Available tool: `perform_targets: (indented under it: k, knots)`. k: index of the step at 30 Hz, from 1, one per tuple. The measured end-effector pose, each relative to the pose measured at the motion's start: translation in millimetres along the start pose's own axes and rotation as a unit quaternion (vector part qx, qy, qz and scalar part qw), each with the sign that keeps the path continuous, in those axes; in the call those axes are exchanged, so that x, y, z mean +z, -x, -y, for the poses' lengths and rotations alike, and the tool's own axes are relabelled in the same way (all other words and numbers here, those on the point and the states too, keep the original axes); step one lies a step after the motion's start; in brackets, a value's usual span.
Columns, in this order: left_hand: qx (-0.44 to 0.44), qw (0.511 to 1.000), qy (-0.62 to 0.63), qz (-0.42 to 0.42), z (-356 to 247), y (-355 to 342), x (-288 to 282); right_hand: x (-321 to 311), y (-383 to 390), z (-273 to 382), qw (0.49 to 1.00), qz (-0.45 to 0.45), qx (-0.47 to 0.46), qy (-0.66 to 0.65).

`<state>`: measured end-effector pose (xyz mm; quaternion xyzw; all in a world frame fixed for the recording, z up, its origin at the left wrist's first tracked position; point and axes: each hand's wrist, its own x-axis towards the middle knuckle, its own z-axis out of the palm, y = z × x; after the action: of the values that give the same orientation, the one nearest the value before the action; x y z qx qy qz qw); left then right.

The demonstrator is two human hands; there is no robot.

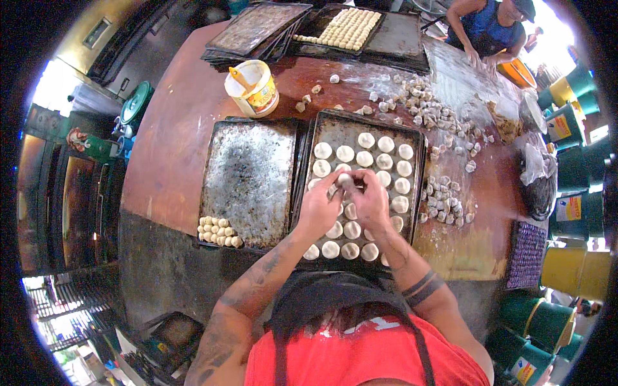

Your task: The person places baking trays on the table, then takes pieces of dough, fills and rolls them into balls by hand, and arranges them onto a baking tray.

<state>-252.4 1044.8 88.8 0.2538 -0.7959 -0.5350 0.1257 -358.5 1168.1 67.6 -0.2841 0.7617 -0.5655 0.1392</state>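
Observation:
Over the right-hand baking tray [415, 177], my left hand [319, 207] and my right hand [371, 204] meet with fingers closed around a small pale dough ball [346, 179]. My fingers partly hide it. Rows of flattened round dough pieces [350, 251] lie on this tray, and my hands and forearms cover some of them. Just to the left is a second dark metal tray [250, 170], worn and mostly bare. A cluster of small dough balls [219, 230] sits in its near left corner.
A white tub [257, 90] with an orange-handled tool stands behind the left tray. Loose filling-like lumps [444, 199] are scattered to the right. Stacked trays [254, 32] and a dough-filled tray [344, 29] lie at the back. A co-worker [489, 32] works at the far right.

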Motion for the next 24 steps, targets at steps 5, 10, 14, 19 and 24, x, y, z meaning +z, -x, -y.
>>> perform_targets:
  k: [5, 10, 14, 19, 24]
  knots:
    - [0.045, 0.998, 0.026, -0.037, 16, 9, -7, 7, -116, -25, 0.989, -0.032, 0.055, 0.13]
    - [-0.075, 0.995, 0.054, -0.047, 31, 47, -39, 11, -147, -36, 0.923, 0.03, -0.05, 0.382]
    - [-0.165, 0.984, 0.057, -0.032, 33, 79, -54, 31, -119, -34, 0.855, 0.128, -0.123, 0.486]
    - [-0.102, 0.985, -0.139, 0.01, 75, 84, -82, -8, -131, -24, 0.933, 0.115, -0.141, 0.311]
    - [-0.2, 0.854, -0.462, -0.128, 156, 112, -177, -151, -37, -77, 0.924, -0.013, 0.07, 0.376]
